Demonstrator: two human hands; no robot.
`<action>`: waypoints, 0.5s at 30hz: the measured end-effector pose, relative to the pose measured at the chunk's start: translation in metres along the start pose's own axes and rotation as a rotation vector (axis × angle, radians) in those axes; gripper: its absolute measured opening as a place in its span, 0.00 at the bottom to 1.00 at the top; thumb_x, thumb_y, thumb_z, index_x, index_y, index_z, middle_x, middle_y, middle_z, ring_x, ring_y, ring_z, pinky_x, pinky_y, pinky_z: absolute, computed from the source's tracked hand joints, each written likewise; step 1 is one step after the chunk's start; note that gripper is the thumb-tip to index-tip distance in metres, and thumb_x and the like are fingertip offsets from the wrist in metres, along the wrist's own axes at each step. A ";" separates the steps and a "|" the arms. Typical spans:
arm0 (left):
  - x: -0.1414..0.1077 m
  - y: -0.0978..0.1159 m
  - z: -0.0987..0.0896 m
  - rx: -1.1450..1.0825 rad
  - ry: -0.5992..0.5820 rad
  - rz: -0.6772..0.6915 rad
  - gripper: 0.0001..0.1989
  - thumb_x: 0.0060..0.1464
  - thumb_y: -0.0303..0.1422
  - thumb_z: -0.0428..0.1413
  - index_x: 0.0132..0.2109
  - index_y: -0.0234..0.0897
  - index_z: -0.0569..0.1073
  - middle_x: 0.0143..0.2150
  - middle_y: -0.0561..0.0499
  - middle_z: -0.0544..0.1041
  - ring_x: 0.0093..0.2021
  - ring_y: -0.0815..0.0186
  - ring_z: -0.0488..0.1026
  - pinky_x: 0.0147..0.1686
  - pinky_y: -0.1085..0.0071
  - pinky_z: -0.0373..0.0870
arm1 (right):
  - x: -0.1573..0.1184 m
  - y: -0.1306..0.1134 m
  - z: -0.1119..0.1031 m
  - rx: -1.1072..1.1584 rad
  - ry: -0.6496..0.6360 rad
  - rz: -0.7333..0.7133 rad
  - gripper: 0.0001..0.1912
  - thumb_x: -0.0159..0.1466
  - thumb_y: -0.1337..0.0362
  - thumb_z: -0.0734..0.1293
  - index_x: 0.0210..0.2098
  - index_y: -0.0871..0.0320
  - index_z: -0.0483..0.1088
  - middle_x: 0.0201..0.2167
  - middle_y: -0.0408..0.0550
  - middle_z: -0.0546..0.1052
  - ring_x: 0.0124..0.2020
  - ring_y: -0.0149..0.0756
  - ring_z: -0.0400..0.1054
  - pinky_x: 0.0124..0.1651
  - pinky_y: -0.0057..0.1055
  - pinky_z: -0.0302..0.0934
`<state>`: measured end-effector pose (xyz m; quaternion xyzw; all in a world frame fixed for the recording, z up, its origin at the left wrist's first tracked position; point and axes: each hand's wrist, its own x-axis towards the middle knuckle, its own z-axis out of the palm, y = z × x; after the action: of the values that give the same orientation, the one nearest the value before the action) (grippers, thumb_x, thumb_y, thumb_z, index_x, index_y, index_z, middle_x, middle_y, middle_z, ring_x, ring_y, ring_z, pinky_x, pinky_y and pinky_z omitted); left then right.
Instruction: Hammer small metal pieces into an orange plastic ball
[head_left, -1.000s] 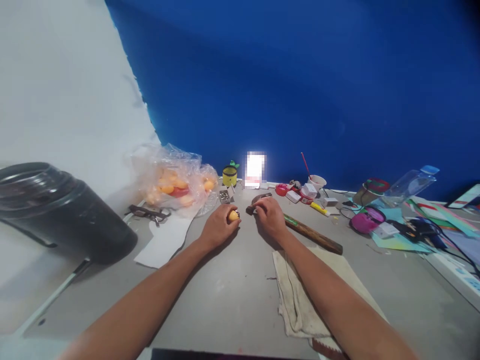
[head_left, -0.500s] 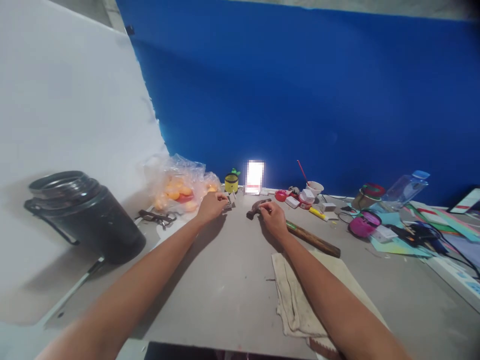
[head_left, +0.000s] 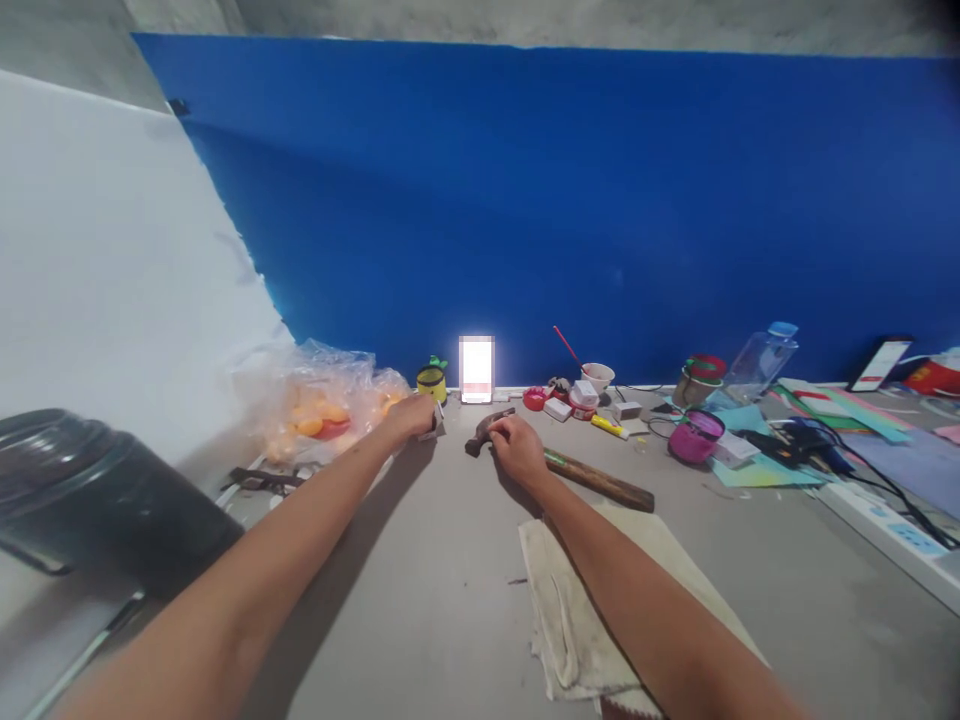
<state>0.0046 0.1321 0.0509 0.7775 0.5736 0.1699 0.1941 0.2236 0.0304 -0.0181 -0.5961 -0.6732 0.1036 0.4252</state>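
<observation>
My left hand [head_left: 414,416] is stretched forward to the back of the table, near a small yellow cup [head_left: 430,384] with a green top. Its fingers are curled together beside a small dark and whitish piece [head_left: 438,428]; what they grip is partly hidden. A claw hammer [head_left: 600,480] with a wooden handle lies on the table, its head pointing left. Over it, just behind the head, is my right hand [head_left: 519,450], thumb and fingers pinched together at the neck. Whether something small sits in that pinch I cannot make out.
A folded cream cloth [head_left: 577,610] lies under my right forearm. At left stand a dark flask [head_left: 112,510] and a plastic bag of orange pieces [head_left: 319,405]. A lit phone [head_left: 477,370] leans at the back. Rightward are a paper cup [head_left: 598,377], a magenta pot [head_left: 695,437] and a power strip [head_left: 885,520].
The view has tilted up and turned slightly right, so everything sits lower and further left. My left hand has shifted a little nearer the phone. My right hand stays at the hammer.
</observation>
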 end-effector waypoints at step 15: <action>-0.045 0.018 -0.018 0.068 0.066 0.011 0.06 0.49 0.30 0.58 0.25 0.37 0.72 0.28 0.49 0.76 0.29 0.64 0.70 0.30 0.69 0.58 | 0.000 0.000 0.000 0.142 0.034 -0.012 0.08 0.65 0.69 0.67 0.34 0.55 0.80 0.38 0.50 0.82 0.43 0.42 0.75 0.52 0.38 0.66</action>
<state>-0.0023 0.0857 0.0739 0.7808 0.5809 0.1768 0.1475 0.2239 0.0300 -0.0181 -0.5622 -0.6603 0.1382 0.4784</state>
